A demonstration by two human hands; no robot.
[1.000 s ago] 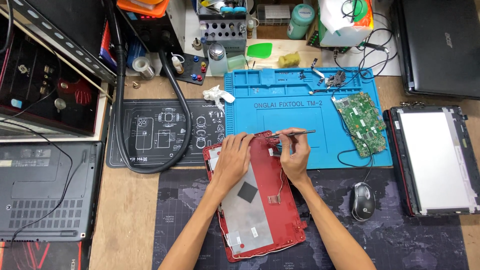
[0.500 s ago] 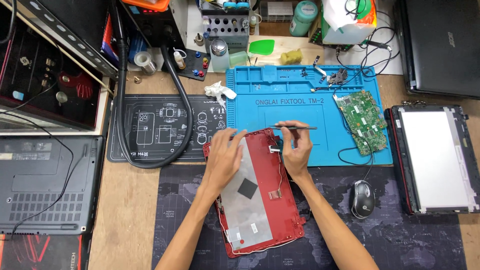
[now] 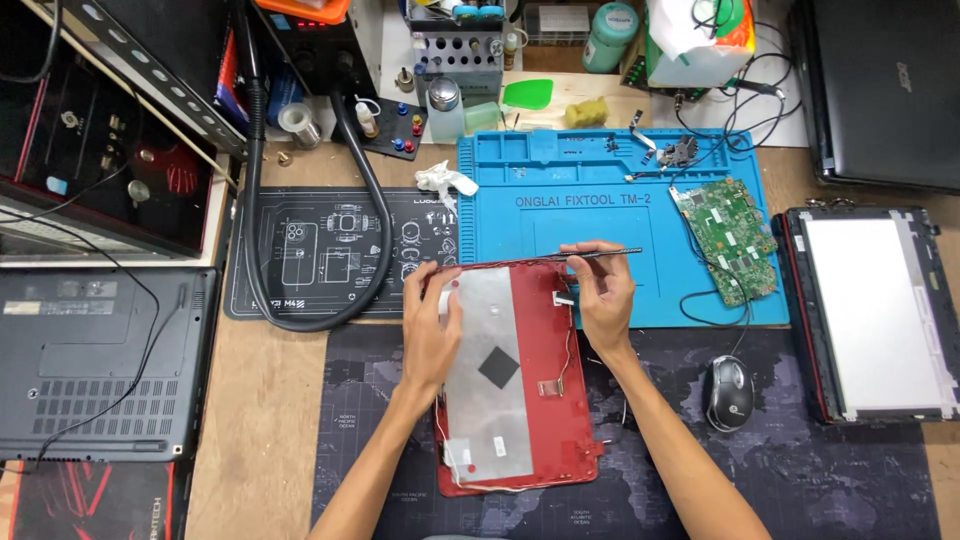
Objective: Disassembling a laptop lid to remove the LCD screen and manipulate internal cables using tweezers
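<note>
On the cluttered wooden bench [image 3: 270, 400], a red laptop lid [image 3: 515, 375] lay across a dark mat [image 3: 800, 480] and a blue mat [image 3: 560, 215]. The left hand [image 3: 432, 325] pressed flat on it, fingers spread; the right hand [image 3: 603, 292] pinched a thin tool [image 3: 605, 252]. A green circuit board [image 3: 727, 238] lay nearby.

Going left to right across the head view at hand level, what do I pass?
Dark grey laptop base → left hand → red laptop lid shell → right hand holding thin black tool → black mouse → bare white screen panel.
</note>
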